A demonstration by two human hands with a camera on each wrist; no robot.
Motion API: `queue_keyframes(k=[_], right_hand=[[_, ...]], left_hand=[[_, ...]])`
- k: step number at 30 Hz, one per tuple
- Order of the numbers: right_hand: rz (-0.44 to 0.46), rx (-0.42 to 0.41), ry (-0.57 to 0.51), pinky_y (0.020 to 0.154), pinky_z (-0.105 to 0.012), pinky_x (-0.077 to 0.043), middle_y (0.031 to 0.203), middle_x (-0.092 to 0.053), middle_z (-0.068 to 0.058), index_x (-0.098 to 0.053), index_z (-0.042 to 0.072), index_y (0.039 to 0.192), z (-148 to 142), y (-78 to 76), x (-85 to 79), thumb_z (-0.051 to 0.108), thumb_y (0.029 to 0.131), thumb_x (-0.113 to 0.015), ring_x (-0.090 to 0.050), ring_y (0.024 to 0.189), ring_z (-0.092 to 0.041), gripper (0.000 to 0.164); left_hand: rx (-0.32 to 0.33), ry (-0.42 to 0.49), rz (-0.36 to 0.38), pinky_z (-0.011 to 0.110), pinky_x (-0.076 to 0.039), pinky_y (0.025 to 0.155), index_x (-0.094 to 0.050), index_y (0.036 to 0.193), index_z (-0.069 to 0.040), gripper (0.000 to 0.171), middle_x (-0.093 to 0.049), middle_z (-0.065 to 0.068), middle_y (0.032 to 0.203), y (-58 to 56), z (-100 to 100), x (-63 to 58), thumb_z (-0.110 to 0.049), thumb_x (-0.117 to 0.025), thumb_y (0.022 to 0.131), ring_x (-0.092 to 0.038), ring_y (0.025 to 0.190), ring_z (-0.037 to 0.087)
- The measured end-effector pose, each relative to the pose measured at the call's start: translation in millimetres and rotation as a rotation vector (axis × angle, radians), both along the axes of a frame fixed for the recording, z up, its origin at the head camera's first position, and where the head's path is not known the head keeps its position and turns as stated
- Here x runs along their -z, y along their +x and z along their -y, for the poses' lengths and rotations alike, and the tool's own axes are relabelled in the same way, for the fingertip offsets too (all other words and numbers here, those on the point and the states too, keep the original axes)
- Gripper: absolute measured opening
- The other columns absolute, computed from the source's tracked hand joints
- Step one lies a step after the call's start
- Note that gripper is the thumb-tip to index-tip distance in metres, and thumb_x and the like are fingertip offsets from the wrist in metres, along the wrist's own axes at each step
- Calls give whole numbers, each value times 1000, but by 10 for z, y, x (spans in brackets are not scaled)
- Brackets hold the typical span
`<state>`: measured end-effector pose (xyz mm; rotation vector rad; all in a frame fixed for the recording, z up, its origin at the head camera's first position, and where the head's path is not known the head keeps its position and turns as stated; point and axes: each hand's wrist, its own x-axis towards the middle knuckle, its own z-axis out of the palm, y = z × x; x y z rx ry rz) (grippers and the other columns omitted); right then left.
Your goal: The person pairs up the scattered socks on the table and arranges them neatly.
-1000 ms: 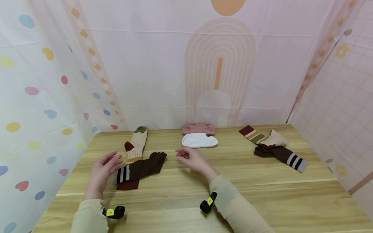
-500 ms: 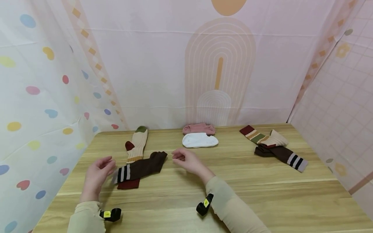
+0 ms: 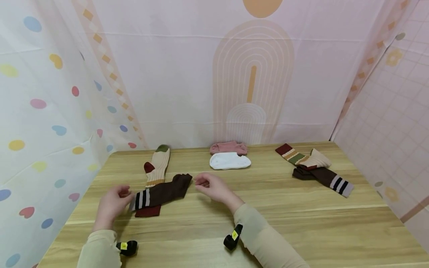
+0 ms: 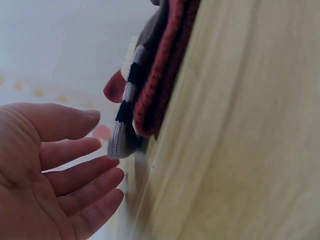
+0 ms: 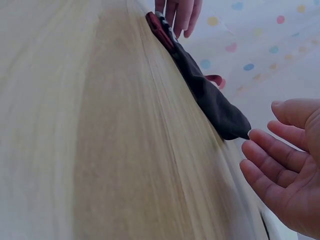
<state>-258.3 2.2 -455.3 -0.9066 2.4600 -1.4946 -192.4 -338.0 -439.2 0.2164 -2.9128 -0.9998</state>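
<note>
A dark brown sock (image 3: 169, 192) with a grey and black striped cuff lies across a cream sock (image 3: 159, 163) that has a green toe, a dark red heel and a dark red cuff. My left hand (image 3: 112, 204) is right at the brown sock's grey cuff (image 4: 120, 142), fingers relaxed and parted around its end in the left wrist view. Just off the sock's toe end, my right hand (image 3: 214, 188) hovers with loosely bent fingers. In the right wrist view its fingertips come close to the brown toe (image 5: 232, 122). Neither hand grips anything.
At the back middle of the wooden table (image 3: 285, 227), a white low-cut sock (image 3: 229, 160) lies in front of a pink one (image 3: 229, 148). Towards the right, a second cream sock (image 3: 303, 159) crosses another brown striped sock (image 3: 326, 178). Printed curtains (image 3: 167, 74) surround the table.
Both hands have come lower and nearer to me. The right hand has also shifted left towards the brown sock's toe, and the left hand has dropped to its cuff. The socks have not moved.
</note>
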Motion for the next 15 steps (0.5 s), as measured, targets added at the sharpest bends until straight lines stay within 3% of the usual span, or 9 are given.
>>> queue_keyframes(k=[9, 15], right_hand=[[22, 0, 7, 90, -27, -49, 109, -68, -8, -62, -2, 124, 39, 25, -26, 11, 97, -64, -63, 100, -19, 30], [25, 0, 6, 90, -26, -49, 108, -67, -6, -63, 0, 124, 67, 34, -6, 12, 97, -64, -62, 100, -16, 29]], left_hand=[[108, -147, -18, 58, -49, 84, -59, 120, 16, 40, -64, 30, 108, -50, 1, 16, -12, -67, 91, -61, 98, 45], [158, -214, -17, 55, -49, 77, -66, 108, 12, 28, -65, 24, 97, -89, -8, 16, -6, -71, 87, -60, 86, 36]])
